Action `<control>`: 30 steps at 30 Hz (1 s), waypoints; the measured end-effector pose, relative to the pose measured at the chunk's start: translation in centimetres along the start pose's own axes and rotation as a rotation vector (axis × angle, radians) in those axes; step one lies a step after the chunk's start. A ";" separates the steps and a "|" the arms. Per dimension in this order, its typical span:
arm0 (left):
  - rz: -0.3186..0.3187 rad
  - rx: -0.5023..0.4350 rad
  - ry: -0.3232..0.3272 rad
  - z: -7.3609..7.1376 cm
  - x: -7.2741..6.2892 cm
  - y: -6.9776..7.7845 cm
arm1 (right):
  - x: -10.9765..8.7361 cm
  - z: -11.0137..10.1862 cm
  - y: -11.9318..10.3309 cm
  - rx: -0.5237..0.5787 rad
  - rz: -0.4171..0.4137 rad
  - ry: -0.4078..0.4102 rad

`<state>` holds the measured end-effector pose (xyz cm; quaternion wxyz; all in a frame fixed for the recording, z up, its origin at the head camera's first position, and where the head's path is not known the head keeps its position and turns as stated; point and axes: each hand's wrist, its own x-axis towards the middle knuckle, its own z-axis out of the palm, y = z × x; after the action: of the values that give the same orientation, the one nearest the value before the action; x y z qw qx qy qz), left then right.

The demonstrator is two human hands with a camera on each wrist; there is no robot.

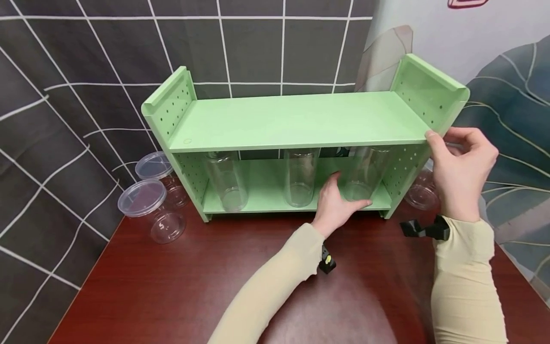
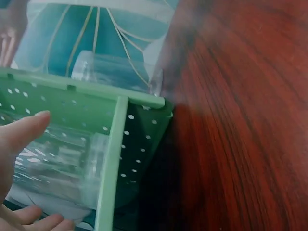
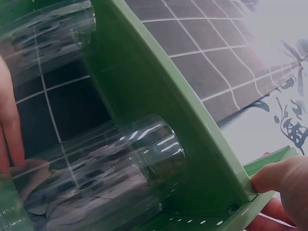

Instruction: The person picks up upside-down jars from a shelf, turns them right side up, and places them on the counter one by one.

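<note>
Clear cylindrical plastic jar [image 1: 365,171] low in pale-green two-tier rack [image 1: 292,119], right end: probably light, stiff, slick, best held round mid-wall; left hand [image 1: 337,204] spread beside it, ungripping, right hand [image 1: 466,167] pinching rack's right edge.

Red-brown table [image 1: 163,296], gridded gray backdrop [image 1: 253,52]

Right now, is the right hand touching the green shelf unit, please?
Touching: the right wrist view shows the right hand gripping the green shelf unit at a corner.
</note>
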<state>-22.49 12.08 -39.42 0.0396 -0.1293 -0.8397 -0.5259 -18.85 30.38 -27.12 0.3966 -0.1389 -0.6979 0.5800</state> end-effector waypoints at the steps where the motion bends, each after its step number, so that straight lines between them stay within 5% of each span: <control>1: -0.005 0.007 -0.004 0.2 0.2 0.0 | 0.0 0.0 0.0 0.013 0.003 0.001; 15: 0.036 0.110 -0.033 1.5 1.6 -0.6 | 0.1 -0.2 0.2 0.044 0.000 0.006; 30: 0.132 -0.090 -0.103 -1.6 -1.8 -1.5 | -0.1 -0.1 0.0 0.090 0.013 0.000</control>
<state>-21.29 9.74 -40.44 0.0251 -0.2128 -0.8058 -0.5520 -18.70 30.35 -27.19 0.3986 -0.1253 -0.6703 0.6133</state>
